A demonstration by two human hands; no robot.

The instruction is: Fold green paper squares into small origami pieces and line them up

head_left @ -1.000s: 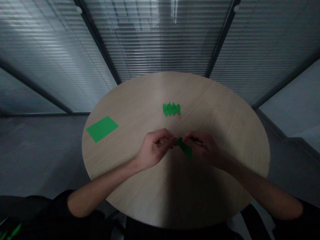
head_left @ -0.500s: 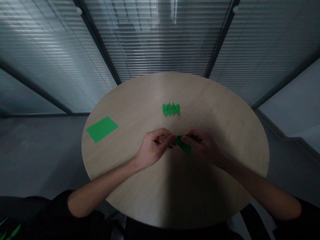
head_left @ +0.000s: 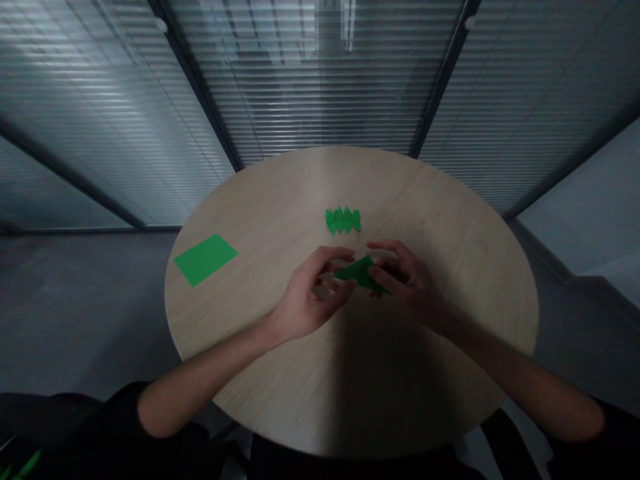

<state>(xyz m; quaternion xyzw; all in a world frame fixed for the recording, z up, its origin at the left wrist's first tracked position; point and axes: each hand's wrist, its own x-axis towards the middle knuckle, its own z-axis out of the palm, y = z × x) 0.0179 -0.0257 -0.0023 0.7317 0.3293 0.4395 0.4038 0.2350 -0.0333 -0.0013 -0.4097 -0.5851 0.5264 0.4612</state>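
Observation:
A small folded green paper piece (head_left: 361, 273), triangular in outline, sits between my two hands above the middle of the round wooden table (head_left: 280, 373). My left hand (head_left: 311, 293) pinches its left corner with thumb and fingers. My right hand (head_left: 406, 280) holds its right side, fingers curled over it. Just beyond the hands lies a row of several folded green paper units (head_left: 343, 219), joined in a zigzag strip.
A flat green paper sheet (head_left: 205, 258) lies near the table's left edge. Glass walls with horizontal blinds (head_left: 320, 87) stand behind the table. The floor around is dark grey.
The folded piece has turned from a narrow downward strip to a broad, flatter triangle. Both hands have shifted slightly away from me and their fingers have spread a little.

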